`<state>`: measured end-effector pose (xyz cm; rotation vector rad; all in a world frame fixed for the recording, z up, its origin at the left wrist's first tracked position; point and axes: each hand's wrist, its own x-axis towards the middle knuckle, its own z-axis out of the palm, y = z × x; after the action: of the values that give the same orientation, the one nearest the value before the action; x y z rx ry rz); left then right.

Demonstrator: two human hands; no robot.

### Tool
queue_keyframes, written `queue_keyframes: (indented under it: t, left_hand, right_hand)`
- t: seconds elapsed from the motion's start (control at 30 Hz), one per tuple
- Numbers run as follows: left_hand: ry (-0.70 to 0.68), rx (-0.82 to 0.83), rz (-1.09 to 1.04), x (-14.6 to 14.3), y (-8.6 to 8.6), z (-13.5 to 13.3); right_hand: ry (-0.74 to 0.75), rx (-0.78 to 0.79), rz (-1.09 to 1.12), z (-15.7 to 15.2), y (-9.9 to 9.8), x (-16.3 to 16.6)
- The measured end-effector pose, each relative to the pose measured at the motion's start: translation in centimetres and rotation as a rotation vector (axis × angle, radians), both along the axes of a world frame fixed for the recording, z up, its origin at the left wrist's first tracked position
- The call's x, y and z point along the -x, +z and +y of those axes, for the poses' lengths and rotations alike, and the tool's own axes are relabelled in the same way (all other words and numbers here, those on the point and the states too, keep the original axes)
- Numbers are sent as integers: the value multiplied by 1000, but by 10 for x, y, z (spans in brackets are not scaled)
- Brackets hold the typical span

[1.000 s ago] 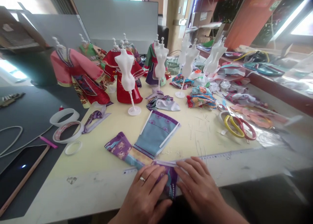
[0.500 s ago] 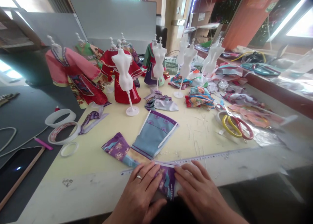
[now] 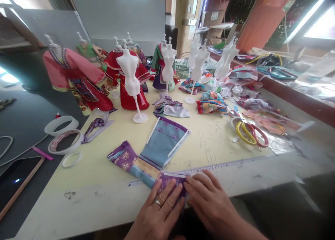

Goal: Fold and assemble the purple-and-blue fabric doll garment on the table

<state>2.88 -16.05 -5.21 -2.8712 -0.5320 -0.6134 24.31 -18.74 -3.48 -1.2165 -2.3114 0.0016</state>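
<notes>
I have the left hand [image 3: 155, 212] spread over the purple cloth [image 3: 165, 179], likely steadying it; the right hand [image 3: 210, 200] touches its three-o'clock edge, grip unclear.

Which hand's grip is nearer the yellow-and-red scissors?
Right: the right grip, on the cloth, is left of the scissors and lower in view. The left grip, on the same cloth, is farther left.
</notes>
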Motion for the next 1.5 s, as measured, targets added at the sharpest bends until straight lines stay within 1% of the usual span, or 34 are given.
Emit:
queue_keyframes:
  t: [0.1,0.17,0.2,0.23,0.3,0.37,0.47,0.57,0.77,0.97,1.07,1.13,1.23,1.3,1.4,1.5]
  left_hand:
    - [-34,37,-1,-1,-1,-2]
    - [-37,96,-88,-4,4,-1]
    - [-12,135,-158,-6,8,0]
    - [35,176,-239,-9,13,2]
    - [199,281,-327,-18,21,8]
    - [327,384,-291,-27,26,17]
    - [392,501,-179,-38,24,29]
    - [403,528,-162,-42,18,35]
    - [371,575,-272,-37,15,32]
    - [325,738,-400,-30,16,33]
    - [330,824,-435,-28,17,35]
    - [341,854,-456,-28,17,36]
    - [348,864,-468,-28,17,36]
    - [357,839,-473,-28,18,36]
    - [353,771,-472,-30,20,35]
    - [345,747,-458,-33,22,34]
  right_hand:
    - [0,16,8,0,-1,-2]
    - [8,26,27,0,0,-6]
    - [2,29,42,0,1,-9]
    - [-11,28,61,-1,2,-11]
    - [-49,23,105,-2,2,-15]
    - [-72,27,149,-3,1,-17]
    - [-68,54,174,-4,-1,-16]
    - [-71,74,184,-3,-2,-15]
    - [-88,95,227,1,0,-12]
    - [-140,164,346,10,6,-1]
    - [-135,209,402,17,7,6]
    - [-142,245,437,20,7,11]
    - [-171,297,496,21,5,17]
    - [-190,313,523,22,4,20]
    - [-201,303,531,21,4,23]
    - [-203,277,509,20,6,25]
